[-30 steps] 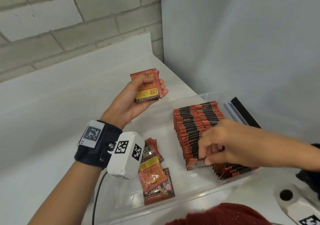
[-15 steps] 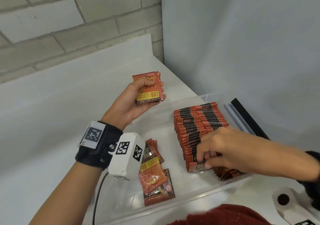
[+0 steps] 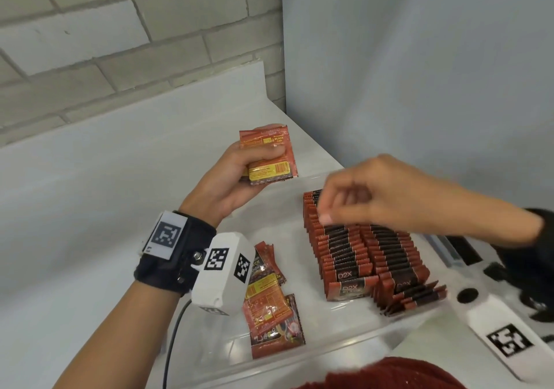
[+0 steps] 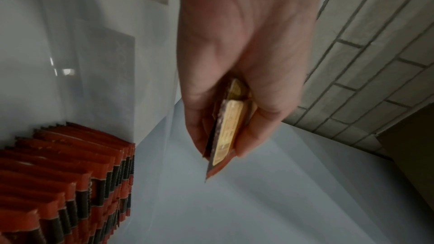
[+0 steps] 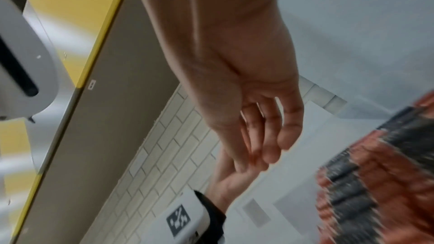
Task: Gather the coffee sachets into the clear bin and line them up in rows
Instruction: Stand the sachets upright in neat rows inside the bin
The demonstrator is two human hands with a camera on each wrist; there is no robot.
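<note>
Head view: left hand (image 3: 236, 184), grip curled round a small stack of sachets (image 3: 271, 156), thumb across the printed face, stack held upright with its long axis roughly vertical, raised above the far-left part of the clear bin (image 3: 335, 351); right hand (image 3: 386, 199), grip holding nothing, fingers loosely bent and blurred, fingertips (image 3: 325, 217) hovering over the far end of the rows of sachets (image 3: 353, 256); whether they touch the top edges cannot be told.

Key relation: held stack lies to the left of the right grip and slightly beyond it, near but apart; its free right edge faces the right fingertips, so a reach to the left across the bin looks the likely path to draw the next sachet; right hand is the nearer to the rows, which sit directly beneath it.

Rows: two, side by side, standing on edge, running from far to near along the right half of the bin; nearest sachets lean over.

Loose sachets (image 3: 271, 313): small flat heap on the bin floor, below the left wrist, well left of the rows.

Left wrist view: stack (image 4: 225, 133) seen edge-on, clamped between thumb and fingers; rows (image 4: 68, 183) low to the left.

Right wrist view: right hand (image 5: 249, 110) empty, fingers slack, rows (image 5: 380, 173) blurred to the right.

Judgement: gathering mostly done; held stack and heap not yet filed.
</note>
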